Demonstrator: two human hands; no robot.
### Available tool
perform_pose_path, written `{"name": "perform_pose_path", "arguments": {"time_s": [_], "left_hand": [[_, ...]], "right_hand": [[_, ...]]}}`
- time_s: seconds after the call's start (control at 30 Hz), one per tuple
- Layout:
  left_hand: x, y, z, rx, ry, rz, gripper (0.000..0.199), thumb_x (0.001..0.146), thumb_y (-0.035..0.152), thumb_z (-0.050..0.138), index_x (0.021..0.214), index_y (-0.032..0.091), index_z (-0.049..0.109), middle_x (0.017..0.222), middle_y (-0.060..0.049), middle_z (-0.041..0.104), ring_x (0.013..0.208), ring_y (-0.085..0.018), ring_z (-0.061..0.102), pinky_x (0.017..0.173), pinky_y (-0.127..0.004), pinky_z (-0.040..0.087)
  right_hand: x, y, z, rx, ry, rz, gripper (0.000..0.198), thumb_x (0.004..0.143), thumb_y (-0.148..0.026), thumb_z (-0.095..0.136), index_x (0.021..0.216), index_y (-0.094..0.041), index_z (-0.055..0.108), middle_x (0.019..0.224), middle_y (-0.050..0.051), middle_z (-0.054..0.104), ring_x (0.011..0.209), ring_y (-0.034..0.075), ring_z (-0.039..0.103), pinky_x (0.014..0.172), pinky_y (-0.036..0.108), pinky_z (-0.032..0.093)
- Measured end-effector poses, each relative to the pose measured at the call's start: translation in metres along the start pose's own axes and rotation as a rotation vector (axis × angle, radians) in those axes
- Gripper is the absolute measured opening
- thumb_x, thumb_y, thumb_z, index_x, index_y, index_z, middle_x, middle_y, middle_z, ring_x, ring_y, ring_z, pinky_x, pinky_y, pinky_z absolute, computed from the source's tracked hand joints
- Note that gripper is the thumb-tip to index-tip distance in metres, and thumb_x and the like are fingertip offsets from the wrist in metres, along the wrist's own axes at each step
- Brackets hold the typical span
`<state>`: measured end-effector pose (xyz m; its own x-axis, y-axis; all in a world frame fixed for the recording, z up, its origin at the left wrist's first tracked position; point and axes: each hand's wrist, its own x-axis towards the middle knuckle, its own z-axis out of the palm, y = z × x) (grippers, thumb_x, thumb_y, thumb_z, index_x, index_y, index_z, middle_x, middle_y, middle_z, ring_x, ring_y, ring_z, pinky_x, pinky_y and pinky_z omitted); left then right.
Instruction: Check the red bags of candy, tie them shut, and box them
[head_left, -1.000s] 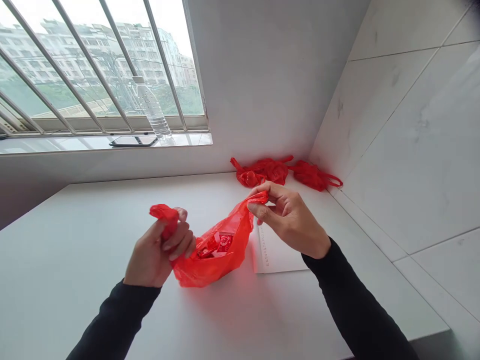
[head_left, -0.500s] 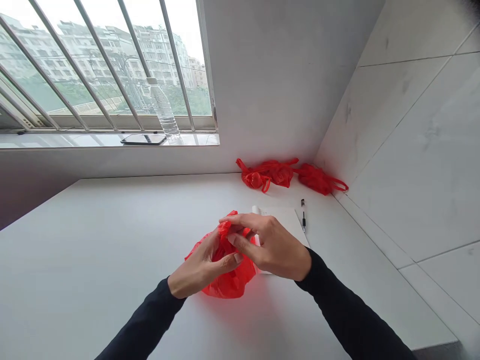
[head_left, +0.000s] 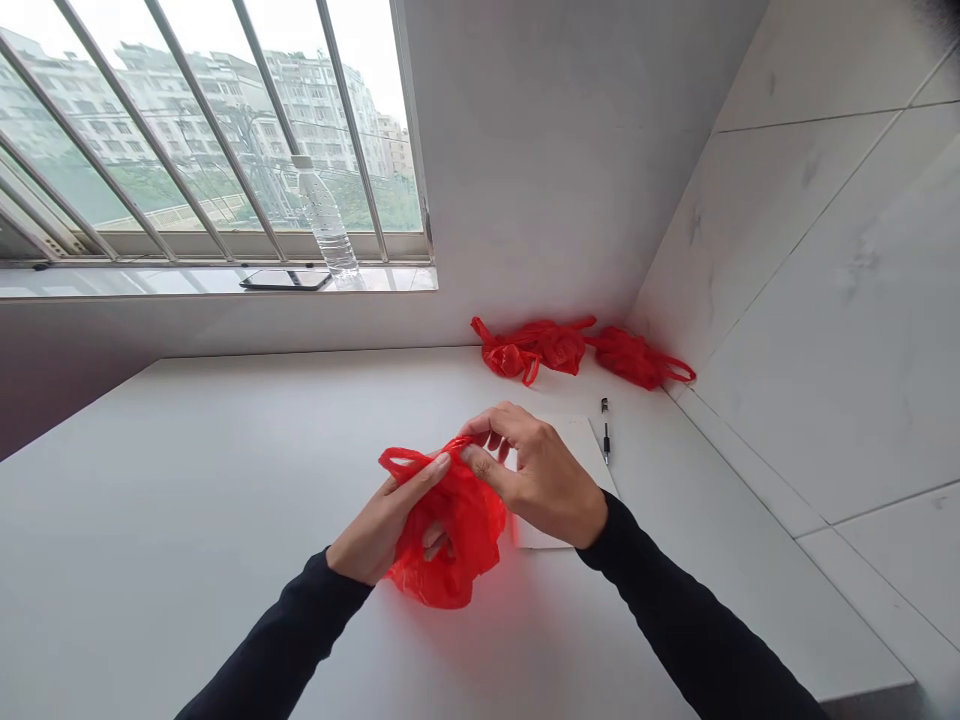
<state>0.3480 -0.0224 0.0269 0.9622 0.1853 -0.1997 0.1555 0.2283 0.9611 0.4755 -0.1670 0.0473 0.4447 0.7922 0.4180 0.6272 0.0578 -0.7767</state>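
Between my hands is a red plastic bag (head_left: 469, 530), thin and crinkled, held over the white table (head_left: 225, 500). My left hand (head_left: 394, 520) grips its left side, the thumb pressed along the top and some fingers behind the film, partly showing through it. A handle loop of the bag sticks out to the left above that thumb. With thumb and forefinger, my right hand (head_left: 536, 475) pinches the bag's upper right edge. Partly behind my right hand lies a white notebook or pad of paper (head_left: 581, 440).
A black-and-clear pen (head_left: 606, 435) lies right of the paper. Several knotted red plastic bags (head_left: 559, 345) rest along the back wall near the corner. On the windowsill stand a clear water bottle (head_left: 326, 220) and a flat dark device (head_left: 285, 280) lying down.
The bag's top has been spread, and a handle loop now shows at the left. My left thumb has moved up onto the bag's upper edge, while my right hand keeps pinching close by.
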Motion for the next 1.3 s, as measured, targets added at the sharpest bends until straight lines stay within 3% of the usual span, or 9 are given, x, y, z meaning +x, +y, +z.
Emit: {"name": "perform_pose_path", "arguments": {"time_s": [0.17, 0.33, 0.5, 0.57, 0.7, 0.83, 0.97, 1.1, 1.3], "left_hand": [[-0.001, 0.007, 0.001, -0.247, 0.027, -0.004, 0.027, 0.092, 0.047, 0.059, 0.096, 0.023, 0.069, 0.074, -0.005, 0.065, 0.068, -0.02, 0.062, 0.068, -0.034, 0.054], [0.001, 0.007, -0.004, -0.203, 0.048, 0.071, 0.016, 0.088, 0.038, 0.069, 0.086, 0.023, 0.066, 0.077, -0.001, 0.062, 0.066, -0.014, 0.06, 0.063, -0.027, 0.052], [0.002, 0.005, -0.014, 0.003, 0.004, 0.163, 0.014, 0.082, 0.028, 0.077, 0.088, 0.022, 0.066, 0.076, 0.001, 0.06, 0.066, -0.012, 0.058, 0.063, -0.023, 0.05], [0.001, 0.006, -0.016, 0.096, 0.022, 0.19, 0.013, 0.083, 0.027, 0.076, 0.089, 0.022, 0.065, 0.077, 0.001, 0.06, 0.067, -0.012, 0.059, 0.064, -0.024, 0.05], [0.003, 0.004, -0.02, 0.288, 0.104, 0.269, 0.02, 0.083, 0.025, 0.073, 0.1, 0.024, 0.064, 0.09, -0.002, 0.066, 0.072, -0.015, 0.063, 0.067, -0.029, 0.053], [0.007, -0.006, -0.024, 0.695, 0.308, 0.513, 0.028, 0.08, 0.007, 0.062, 0.102, 0.024, 0.066, 0.095, -0.003, 0.067, 0.08, -0.016, 0.063, 0.069, -0.028, 0.052], [0.009, -0.012, -0.027, 0.913, 0.337, 0.767, 0.047, 0.08, -0.004, 0.049, 0.11, 0.027, 0.069, 0.108, -0.004, 0.062, 0.095, -0.016, 0.062, 0.078, -0.029, 0.052], [0.008, -0.012, -0.029, 0.93, 0.335, 0.819, 0.052, 0.085, -0.001, 0.051, 0.119, 0.034, 0.069, 0.113, -0.003, 0.059, 0.097, -0.015, 0.062, 0.077, -0.026, 0.054], [0.008, -0.012, -0.025, 0.847, 0.299, 0.695, 0.043, 0.096, 0.019, 0.055, 0.137, 0.035, 0.058, 0.128, -0.003, 0.06, 0.117, -0.019, 0.059, 0.101, -0.036, 0.049]], "right_hand": [[-0.001, -0.005, -0.003, 0.007, 0.063, 0.005, 0.007, 0.094, -0.024, 0.061, 0.098, -0.023, 0.066, 0.099, 0.002, 0.066, 0.095, 0.018, 0.06, 0.085, 0.035, 0.05], [-0.003, -0.006, -0.006, -0.018, -0.104, -0.061, 0.005, 0.086, -0.025, 0.071, 0.091, -0.024, 0.068, 0.112, 0.004, 0.063, 0.112, 0.022, 0.057, 0.099, 0.041, 0.048], [0.001, 0.007, 0.0, 0.016, -0.198, -0.155, 0.061, 0.086, -0.044, 0.074, 0.14, -0.027, 0.051, 0.145, 0.007, 0.051, 0.139, 0.025, 0.04, 0.111, 0.044, 0.041], [0.004, 0.014, 0.002, 0.027, -0.278, -0.152, 0.072, 0.086, -0.045, 0.073, 0.148, -0.026, 0.042, 0.146, 0.009, 0.051, 0.134, 0.025, 0.046, 0.108, 0.044, 0.043], [0.008, 0.025, 0.006, 0.042, -0.305, 0.003, 0.056, 0.088, -0.039, 0.071, 0.138, -0.021, 0.052, 0.105, 0.006, 0.068, 0.092, 0.019, 0.063, 0.084, 0.036, 0.052], [0.008, 0.028, 0.01, 0.158, -0.302, 0.138, 0.04, 0.097, -0.039, 0.057, 0.133, -0.021, 0.057, 0.082, 0.0, 0.064, 0.076, 0.015, 0.06, 0.07, 0.029, 0.049], [0.009, 0.035, 0.015, 0.303, -0.316, 0.201, 0.037, 0.103, -0.037, 0.044, 0.133, -0.02, 0.057, 0.068, -0.004, 0.052, 0.059, 0.011, 0.047, 0.056, 0.024, 0.041], [0.01, 0.044, 0.018, 0.333, -0.39, 0.203, 0.025, 0.098, -0.036, 0.051, 0.112, -0.019, 0.064, 0.066, -0.005, 0.049, 0.056, 0.01, 0.041, 0.052, 0.024, 0.035], [0.015, 0.047, 0.015, 0.195, -0.174, 0.202, 0.019, 0.095, -0.034, 0.053, 0.086, -0.02, 0.06, 0.076, -0.002, 0.058, 0.07, 0.012, 0.05, 0.063, 0.025, 0.04]]}}
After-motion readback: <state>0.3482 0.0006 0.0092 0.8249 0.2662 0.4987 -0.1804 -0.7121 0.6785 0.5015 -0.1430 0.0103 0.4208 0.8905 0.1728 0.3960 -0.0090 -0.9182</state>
